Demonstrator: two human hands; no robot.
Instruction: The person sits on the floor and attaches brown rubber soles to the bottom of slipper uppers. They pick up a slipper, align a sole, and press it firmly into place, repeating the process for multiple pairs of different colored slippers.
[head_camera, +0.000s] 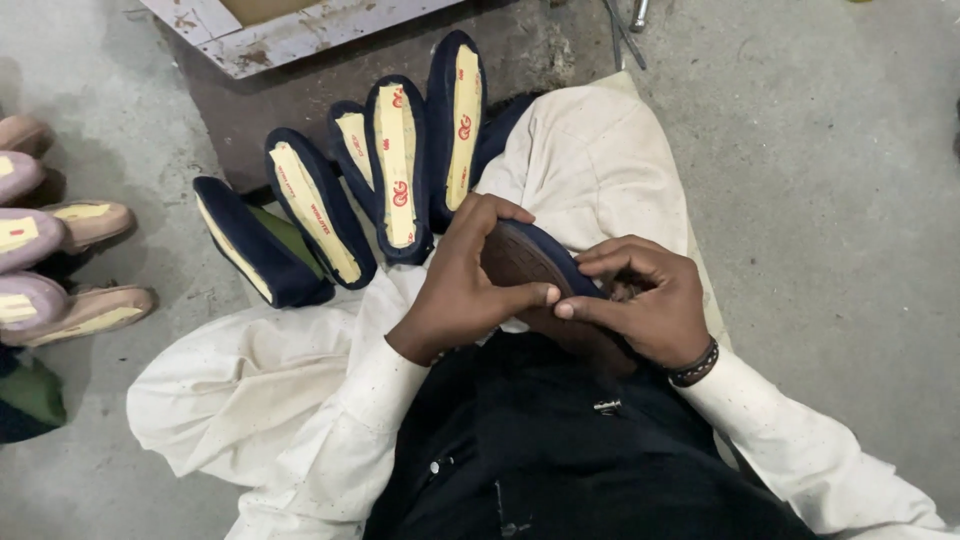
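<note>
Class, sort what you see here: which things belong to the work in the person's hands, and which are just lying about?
In hand:
- dark blue shoe with brown sole, gripped by left hand and right hand
- row of dark blue shoes standing beside the knee

Lying about:
- pink and tan shoes at the left edge
- metal-edged board
- concrete floor

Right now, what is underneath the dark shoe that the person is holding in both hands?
Under the dark shoe lie the person's cream trouser leg and black garment. The left hand and right hand cover its edges, so its underside is hidden.
</note>
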